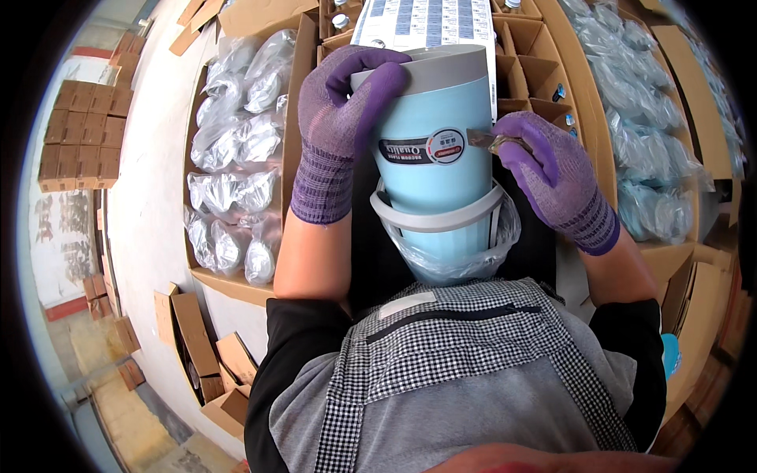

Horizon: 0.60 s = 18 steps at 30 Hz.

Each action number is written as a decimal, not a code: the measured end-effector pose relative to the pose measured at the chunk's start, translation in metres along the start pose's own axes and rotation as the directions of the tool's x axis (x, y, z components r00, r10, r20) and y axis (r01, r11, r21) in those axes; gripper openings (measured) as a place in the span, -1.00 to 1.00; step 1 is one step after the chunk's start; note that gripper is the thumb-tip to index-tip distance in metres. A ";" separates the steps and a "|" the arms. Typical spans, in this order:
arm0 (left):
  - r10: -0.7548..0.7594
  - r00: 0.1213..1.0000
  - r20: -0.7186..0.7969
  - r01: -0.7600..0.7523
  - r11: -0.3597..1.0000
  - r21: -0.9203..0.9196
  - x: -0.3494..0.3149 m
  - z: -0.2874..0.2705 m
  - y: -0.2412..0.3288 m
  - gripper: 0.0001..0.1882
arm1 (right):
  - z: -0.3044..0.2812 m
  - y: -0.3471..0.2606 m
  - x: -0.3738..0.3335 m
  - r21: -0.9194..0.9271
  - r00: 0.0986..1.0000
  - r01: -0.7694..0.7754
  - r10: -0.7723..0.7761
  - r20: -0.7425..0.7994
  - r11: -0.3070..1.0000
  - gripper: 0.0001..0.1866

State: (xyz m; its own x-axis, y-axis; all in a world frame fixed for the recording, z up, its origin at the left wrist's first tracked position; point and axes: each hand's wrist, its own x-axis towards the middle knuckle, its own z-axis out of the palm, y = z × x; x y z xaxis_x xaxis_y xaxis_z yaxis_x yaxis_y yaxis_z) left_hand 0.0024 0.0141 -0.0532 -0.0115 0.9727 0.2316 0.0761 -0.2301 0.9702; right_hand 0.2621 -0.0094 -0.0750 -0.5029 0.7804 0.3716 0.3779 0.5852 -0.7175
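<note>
A light blue vacuum flask (pixel 434 185) with a grey band at its far end lies tilted in front of my apron. My gloved left hand (pixel 347 98) grips it by that band, thumb and fingers wrapped over the edge. My gloved right hand (pixel 544 162) pinches a small flat metal scraper (pixel 490 140). The scraper's blade lies by the right edge of a round sticker (pixel 447 147) on the flask's side, next to a dark oblong label (pixel 404 151). A grey handle (pixel 441 217) crosses the flask's near end, where a clear plastic bag (pixel 505 236) is bunched around it.
A sheet of printed labels (pixel 426 24) lies over a divided carton (pixel 536 55) beyond the flask. Cartons of plastic-wrapped items stand left (pixel 236 158) and right (pixel 643 118). Cardboard scraps (pixel 197 339) litter the floor at left. Brown boxes (pixel 85 134) are stacked farther off.
</note>
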 end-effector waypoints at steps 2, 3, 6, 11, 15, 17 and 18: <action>0.000 1.000 -0.001 0.001 1.000 0.030 -0.003 0.001 0.001 -0.74 | 0.000 -0.003 -0.004 0.029 0.989 -0.149 0.149 0.026 0.988 -0.80; 0.004 1.000 -0.006 -0.004 0.999 0.034 -0.005 0.002 0.001 -0.70 | 0.001 -0.004 -0.006 0.020 0.991 -0.130 0.130 0.009 0.991 -0.80; 0.004 0.999 -0.032 -0.004 1.000 0.019 -0.008 0.003 0.000 -0.67 | 0.003 -0.008 -0.004 0.056 0.988 -0.143 0.139 0.066 0.988 -0.79; 0.060 0.998 -0.001 -0.060 0.995 0.085 -0.003 -0.001 -0.005 -0.68 | 0.007 -0.020 0.002 0.304 0.929 -0.353 0.291 0.229 0.885 -0.81; 0.028 1.000 -0.001 -0.028 0.997 0.067 -0.004 -0.005 -0.004 -0.68 | -0.006 -0.015 -0.005 0.363 0.960 -0.273 0.231 0.156 0.891 -0.81; 0.027 1.000 -0.001 -0.027 0.996 0.089 -0.006 -0.007 -0.005 -0.66 | -0.007 -0.016 -0.001 0.206 0.994 -0.110 0.110 0.011 0.972 -0.80; 0.033 0.999 0.003 -0.033 0.995 0.092 -0.004 -0.006 -0.006 -0.66 | -0.007 -0.017 0.000 0.114 0.997 -0.037 0.044 -0.059 0.993 -0.80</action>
State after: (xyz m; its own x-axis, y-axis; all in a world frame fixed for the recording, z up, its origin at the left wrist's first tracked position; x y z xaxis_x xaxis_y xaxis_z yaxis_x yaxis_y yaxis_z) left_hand -0.0040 0.0116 -0.0591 -0.0063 0.9648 0.2628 0.1679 -0.2581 0.9514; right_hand 0.2609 -0.0177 -0.0584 -0.4388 0.8170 0.3741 0.3054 0.5271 -0.7930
